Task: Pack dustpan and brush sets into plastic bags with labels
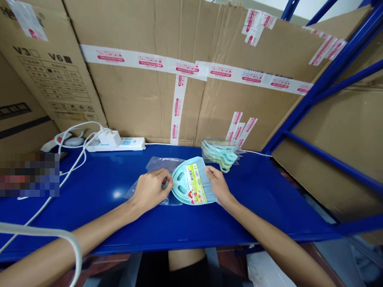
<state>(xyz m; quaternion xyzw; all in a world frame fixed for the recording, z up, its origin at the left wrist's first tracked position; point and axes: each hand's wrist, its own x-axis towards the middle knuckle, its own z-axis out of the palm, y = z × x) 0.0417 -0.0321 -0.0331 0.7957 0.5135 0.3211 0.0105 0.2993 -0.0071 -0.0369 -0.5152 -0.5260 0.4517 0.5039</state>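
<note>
A light-blue dustpan and brush set (pixel 182 189) with a yellow-green printed label (pixel 196 183) lies at a slant over the blue tabletop. My left hand (pixel 154 186) is closed on its handle end, thumb and fingers pinched together. At the other side, my right hand (pixel 218 183) grips the bristle edge, with its fingertips on top. Beneath the set and my left hand lies a clear plastic bag (pixel 163 162), crumpled. Farther back to the right, several similar sets (pixel 220 153) in clear wrapping are stacked, light blue and pale green.
A white power strip (pixel 131 143) with a plug and looping white cables (pixel 72 175) stands at the back left. Taped cardboard (pixel 143 95) walls the rear of the blue table (pixel 254 199). Blue metal bars (pixel 323 91) rise at the right. A pale cable curves across the lower left.
</note>
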